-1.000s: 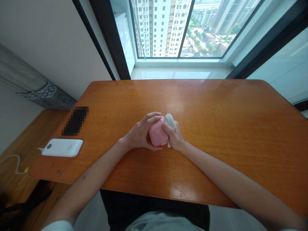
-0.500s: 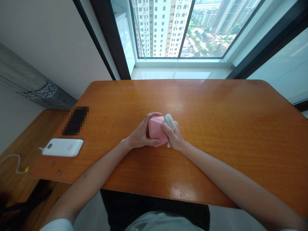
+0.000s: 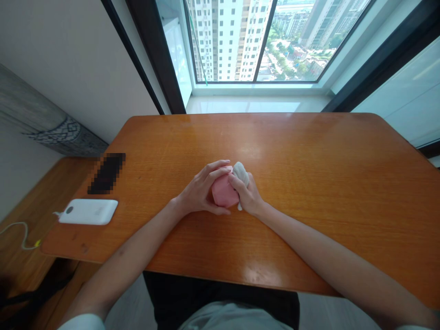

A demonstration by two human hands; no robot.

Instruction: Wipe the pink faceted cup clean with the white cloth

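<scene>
A pink faceted block-like object [image 3: 224, 192] is between my two hands above the middle of the table; its exact kind is not clear. My left hand [image 3: 201, 188] curves round its left side, with the fingers over the top edge and the thumb low at the front. A pale grey cloth [image 3: 241, 172] is bunched in my right hand [image 3: 250, 196], against the object's right side. The right thumb presses on the pink face, and the other right fingers are mostly hidden behind cloth and object. A tail of cloth hangs below the right hand.
The brown wooden table [image 3: 309, 183] has rounded corners. On its left side lie a white flat device [image 3: 88, 211] with a cable [image 3: 24, 233] and a dark pixelated object [image 3: 107, 173]. Beyond the far edge is a window [image 3: 254, 41]; a grey curtain [image 3: 68, 126] hangs at left.
My left fingers have shifted over the top of the pink object and the left thumb has loosened downward. The pink object has turned slightly. My right hand keeps the cloth against it.
</scene>
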